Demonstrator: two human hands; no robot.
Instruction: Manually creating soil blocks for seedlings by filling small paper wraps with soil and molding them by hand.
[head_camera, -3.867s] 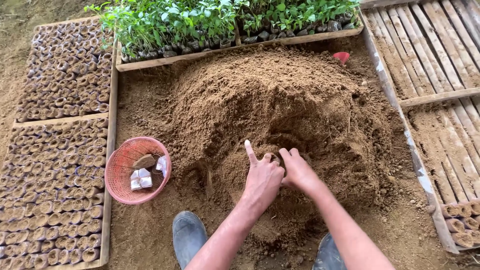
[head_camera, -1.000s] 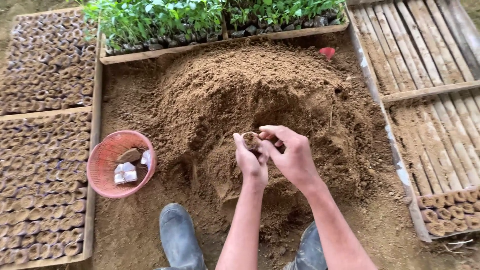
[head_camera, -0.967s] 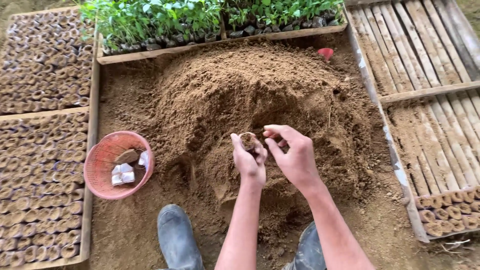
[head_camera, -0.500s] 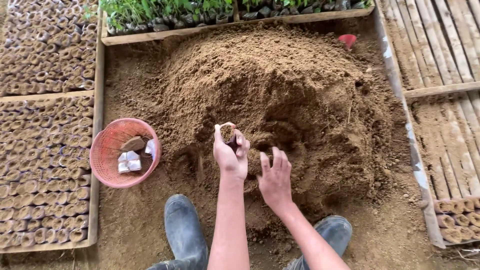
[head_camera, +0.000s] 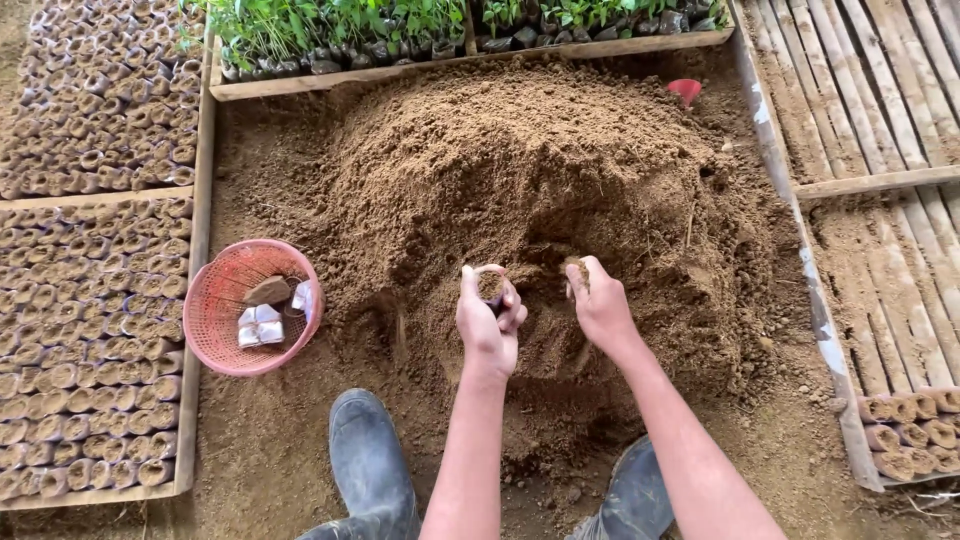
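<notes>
Seedling bag (head_camera: 489, 286), mouth up and part filled, sits gripped in the left hand (head_camera: 487, 325) over the soil heap (head_camera: 520, 180); right hand (head_camera: 598, 300), just beside, pinches a clump of soil (head_camera: 575, 270).

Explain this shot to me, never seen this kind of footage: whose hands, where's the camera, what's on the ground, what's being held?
There is no machine here: one camera on a person's head looks down at their own bare hands. The left hand holds a small soil-filled pot upright. The right hand pinches a clump of soil beside it. Both hang over a big mound of brown soil on the ground. The person's rubber boots show at the bottom. Left of the mound sits a pink basket with small white packets, and beyond it rows of filled pots in wooden frames. Green seedlings line the top; slatted wooden racks are on the right.
</notes>
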